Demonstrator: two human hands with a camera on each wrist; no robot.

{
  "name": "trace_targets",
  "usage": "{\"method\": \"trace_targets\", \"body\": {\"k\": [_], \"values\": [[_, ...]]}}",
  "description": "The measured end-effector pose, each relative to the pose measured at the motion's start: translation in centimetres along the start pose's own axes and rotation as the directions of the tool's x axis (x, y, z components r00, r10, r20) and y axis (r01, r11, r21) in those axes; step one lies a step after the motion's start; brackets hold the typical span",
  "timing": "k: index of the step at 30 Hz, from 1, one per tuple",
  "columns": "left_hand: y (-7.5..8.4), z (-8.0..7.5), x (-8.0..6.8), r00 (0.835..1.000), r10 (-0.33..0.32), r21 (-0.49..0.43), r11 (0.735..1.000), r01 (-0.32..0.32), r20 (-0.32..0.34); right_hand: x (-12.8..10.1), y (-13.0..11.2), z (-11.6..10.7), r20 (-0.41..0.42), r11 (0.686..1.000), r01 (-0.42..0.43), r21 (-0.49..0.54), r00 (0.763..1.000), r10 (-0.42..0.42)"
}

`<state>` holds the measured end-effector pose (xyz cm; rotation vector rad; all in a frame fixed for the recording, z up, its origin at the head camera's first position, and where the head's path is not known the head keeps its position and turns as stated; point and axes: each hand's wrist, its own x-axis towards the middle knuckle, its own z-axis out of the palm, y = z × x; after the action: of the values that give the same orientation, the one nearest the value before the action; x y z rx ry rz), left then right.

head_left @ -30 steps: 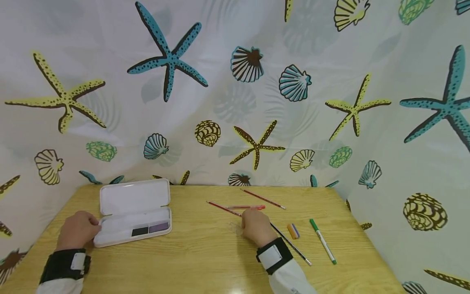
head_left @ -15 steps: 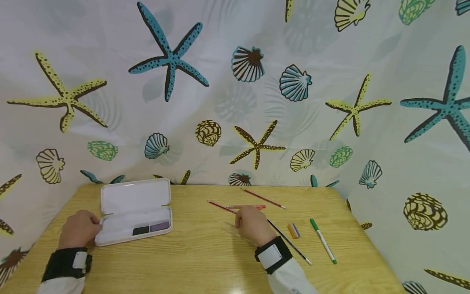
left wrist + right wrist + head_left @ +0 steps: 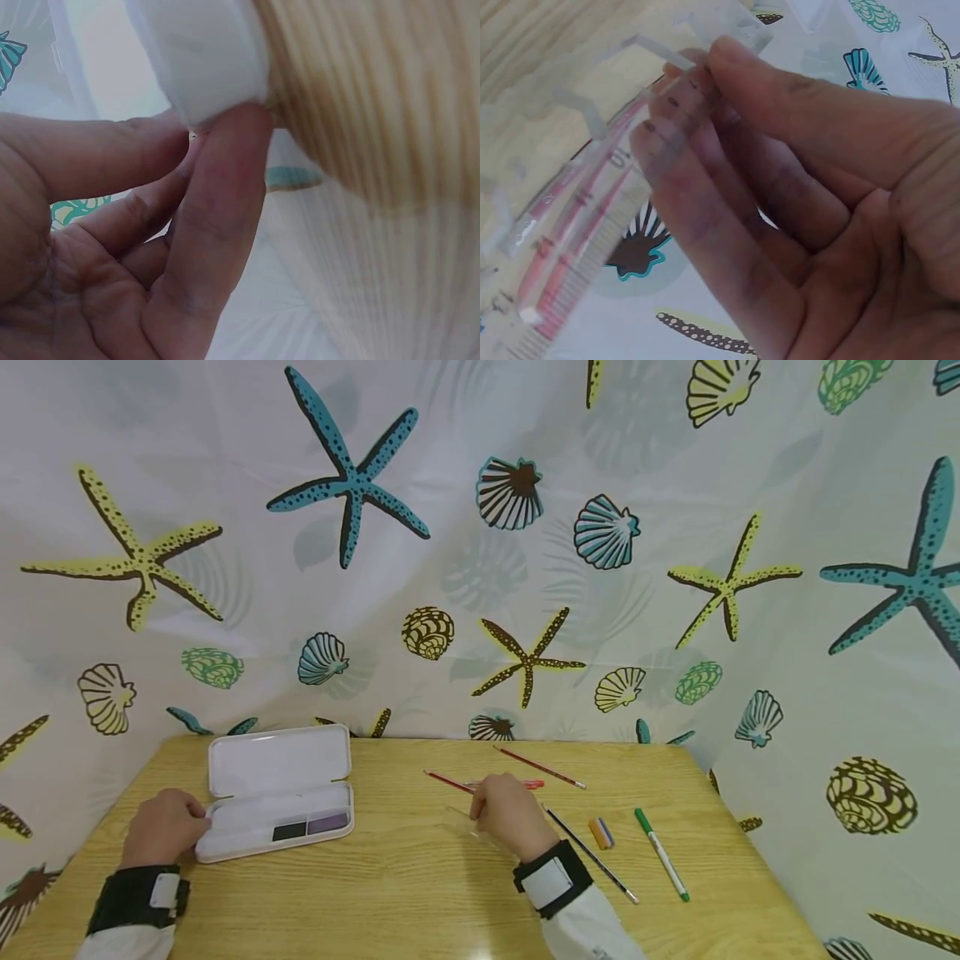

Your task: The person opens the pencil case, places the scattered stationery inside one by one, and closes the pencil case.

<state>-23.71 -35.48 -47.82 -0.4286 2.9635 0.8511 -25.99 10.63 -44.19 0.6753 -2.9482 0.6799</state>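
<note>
My left hand (image 3: 163,828) pinches the near left end of a white pencil case (image 3: 240,843) between thumb and fingers; the left wrist view has the case's rounded corner (image 3: 214,67) between the fingertips. The case's lid stands open at the back, and a black and a purple block lie at the right of its tray. Thumb and fingers of my right hand (image 3: 510,814) pinch one end of a clear ruler (image 3: 461,822), tilted over the table. Its printed numbers show in the right wrist view, with red pencils or a pen visible through the ruler (image 3: 592,217).
Behind the right hand lie a red pencil (image 3: 540,767), another red pencil (image 3: 446,779) and a red pen (image 3: 534,784). To its right are a dark pencil (image 3: 596,860), an orange-and-blue eraser (image 3: 601,832) and a green-capped marker (image 3: 663,860). A shell-patterned curtain (image 3: 420,560) borders the table.
The right hand has shifted slightly left and up with the ruler, and more of the dark pencil's end shows. My left hand keeps its grip on the pencil case.
</note>
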Motion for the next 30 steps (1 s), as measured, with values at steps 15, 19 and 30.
{"method": "trace_targets", "body": {"k": [15, 19, 30], "values": [[-0.1, -0.1, 0.2, 1.0, -0.014, 0.0, 1.0, 0.014, 0.02, 1.5, -4.1, -1.5, -0.007, 0.999, 0.017, -0.032, 1.0, -0.017], [-0.1, -0.2, 0.2, 1.0, -0.002, -0.001, 1.0, 0.002, 0.015, 2.0, -5.4, -1.4, -0.015, 0.999, 0.033, -0.038, 0.999, -0.034], [-0.2, 0.1, 0.2, 1.0, -0.016, -0.015, 1.0, 0.016, 0.021, 3.5, -10.0, -0.4, -0.031, 0.977, 0.139, -0.16, 0.989, -0.146]]}}
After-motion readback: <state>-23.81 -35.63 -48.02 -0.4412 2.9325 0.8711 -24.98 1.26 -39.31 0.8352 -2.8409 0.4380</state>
